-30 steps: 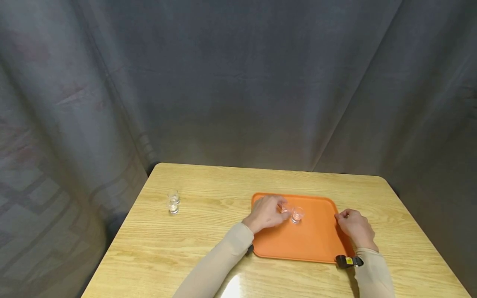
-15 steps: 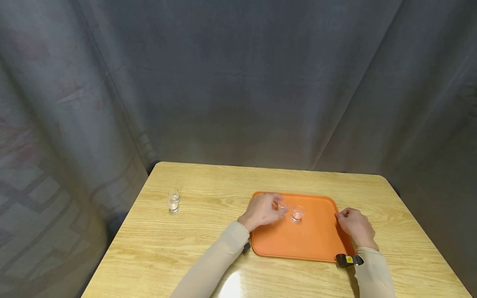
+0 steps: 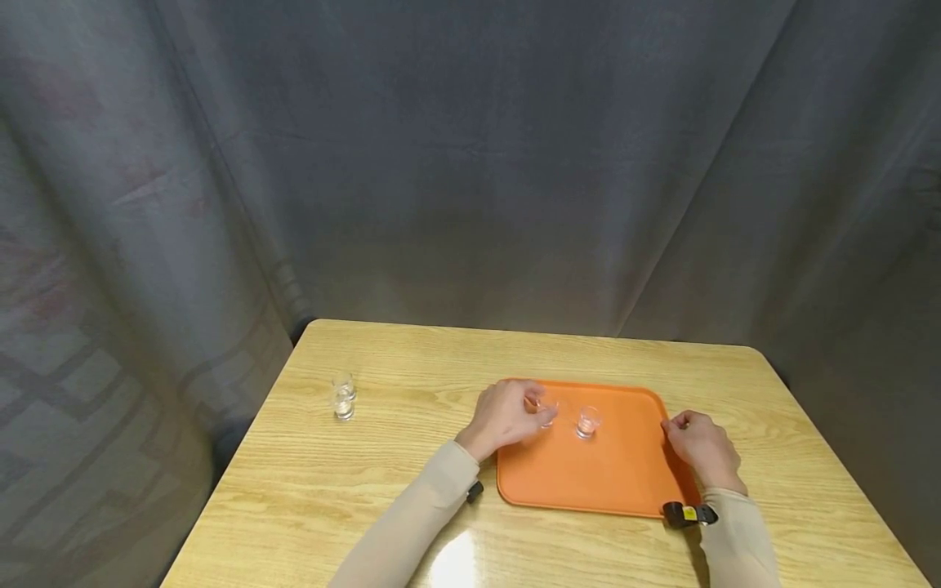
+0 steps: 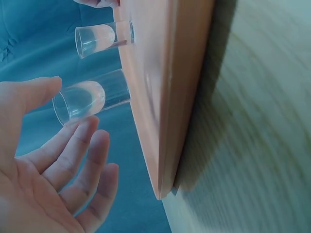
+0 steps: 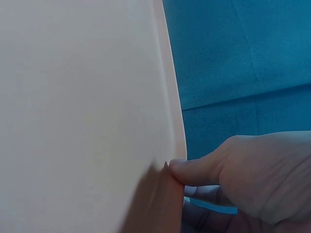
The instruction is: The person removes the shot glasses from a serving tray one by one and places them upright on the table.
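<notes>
An orange tray [image 3: 599,478] lies on the table. My left hand [image 3: 506,416] reaches over its far left part and holds a clear shot glass [image 4: 92,97] near the rim, thumb on one side and fingers on the other. In the left wrist view the glass's base is right at the tray surface. A second shot glass [image 3: 587,423] stands on the tray just to the right. At the tray's right edge my right hand [image 3: 703,449] pinches the rim, its thumb [image 5: 182,170] on the inner side and the other fingers partly hidden beyond the edge.
Two more clear glasses, a front glass [image 3: 343,405] and a rear glass [image 3: 344,383], stand close together on the left of the wooden table [image 3: 412,367]. Behind the table hangs a dark grey curtain [image 3: 470,163].
My left hand has moved left across the tray, carrying its shot glass away from the second one, so the gap between them is wider. My right hand stays at the tray's edge.
</notes>
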Tool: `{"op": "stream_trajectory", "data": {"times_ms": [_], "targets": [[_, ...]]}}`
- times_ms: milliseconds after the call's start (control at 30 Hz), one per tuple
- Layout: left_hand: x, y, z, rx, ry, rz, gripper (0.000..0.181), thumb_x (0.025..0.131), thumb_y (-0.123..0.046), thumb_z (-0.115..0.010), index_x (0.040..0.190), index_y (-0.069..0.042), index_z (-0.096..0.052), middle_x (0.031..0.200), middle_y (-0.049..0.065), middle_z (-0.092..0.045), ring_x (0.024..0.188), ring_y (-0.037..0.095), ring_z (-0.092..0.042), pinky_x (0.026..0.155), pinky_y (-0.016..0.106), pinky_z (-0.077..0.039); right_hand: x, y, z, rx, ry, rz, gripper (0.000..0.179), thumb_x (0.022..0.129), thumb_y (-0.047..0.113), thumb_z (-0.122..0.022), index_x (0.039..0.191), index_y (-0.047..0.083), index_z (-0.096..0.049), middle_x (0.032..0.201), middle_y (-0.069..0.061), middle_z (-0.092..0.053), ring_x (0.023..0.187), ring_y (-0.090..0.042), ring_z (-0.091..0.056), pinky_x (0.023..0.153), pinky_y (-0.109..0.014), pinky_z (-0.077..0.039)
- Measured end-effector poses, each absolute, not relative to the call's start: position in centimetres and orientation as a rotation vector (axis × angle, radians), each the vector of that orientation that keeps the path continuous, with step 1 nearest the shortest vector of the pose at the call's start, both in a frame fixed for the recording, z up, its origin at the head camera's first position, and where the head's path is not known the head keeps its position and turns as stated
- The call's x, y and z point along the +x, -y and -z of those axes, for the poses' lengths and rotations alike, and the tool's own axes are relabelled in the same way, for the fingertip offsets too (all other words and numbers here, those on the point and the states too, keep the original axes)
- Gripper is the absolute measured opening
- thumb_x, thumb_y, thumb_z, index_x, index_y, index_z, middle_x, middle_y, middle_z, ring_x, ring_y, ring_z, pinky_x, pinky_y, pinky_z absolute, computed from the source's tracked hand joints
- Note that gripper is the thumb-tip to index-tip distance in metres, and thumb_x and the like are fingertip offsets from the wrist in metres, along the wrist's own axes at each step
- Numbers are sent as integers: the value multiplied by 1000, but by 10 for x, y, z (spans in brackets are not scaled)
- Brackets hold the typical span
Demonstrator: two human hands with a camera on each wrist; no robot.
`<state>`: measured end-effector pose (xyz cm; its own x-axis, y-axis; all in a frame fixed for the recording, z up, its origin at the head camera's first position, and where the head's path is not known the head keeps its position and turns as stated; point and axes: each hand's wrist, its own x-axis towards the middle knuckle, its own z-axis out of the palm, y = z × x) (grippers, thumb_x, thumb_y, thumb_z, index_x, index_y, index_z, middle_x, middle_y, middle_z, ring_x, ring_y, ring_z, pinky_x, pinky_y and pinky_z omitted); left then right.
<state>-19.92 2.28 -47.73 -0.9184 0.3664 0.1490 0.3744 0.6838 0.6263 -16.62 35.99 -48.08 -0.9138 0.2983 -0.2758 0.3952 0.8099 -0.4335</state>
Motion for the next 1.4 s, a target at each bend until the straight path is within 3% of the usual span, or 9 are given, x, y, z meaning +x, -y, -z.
{"op": "stream_trajectory", "data": {"times_ms": [667,900,1400], "targets": [[-181,6,461,-544,2814,1154,42,94,-51,-76,120,-18,-81,101,-10,-80,85,5,-71,70,23,-50,-164,-362,480,533,-2799,747,33,109,33,-57,106,1,-63,83,-12,-57,80,-31,-55,68,-39,-35],[-179,24,459,-519,2820,1208,44,95,-53,-74,122,-18,-81,102,-10,-80,88,9,-73,75,27,-52,-166,-361,480,539,-2796,748,34,108,35,-56,107,2,-63,84,-12,-57,81,-31,-55,69,-39,-35],[-166,50,458,-463,2810,1305,42,96,-54,-73,121,-21,-80,101,-12,-78,94,8,-71,80,30,-54,-166,-360,481,549,-2791,753,34,108,35,-58,107,1,-63,84,-12,-57,80,-31,-55,68,-40,-35]]}}
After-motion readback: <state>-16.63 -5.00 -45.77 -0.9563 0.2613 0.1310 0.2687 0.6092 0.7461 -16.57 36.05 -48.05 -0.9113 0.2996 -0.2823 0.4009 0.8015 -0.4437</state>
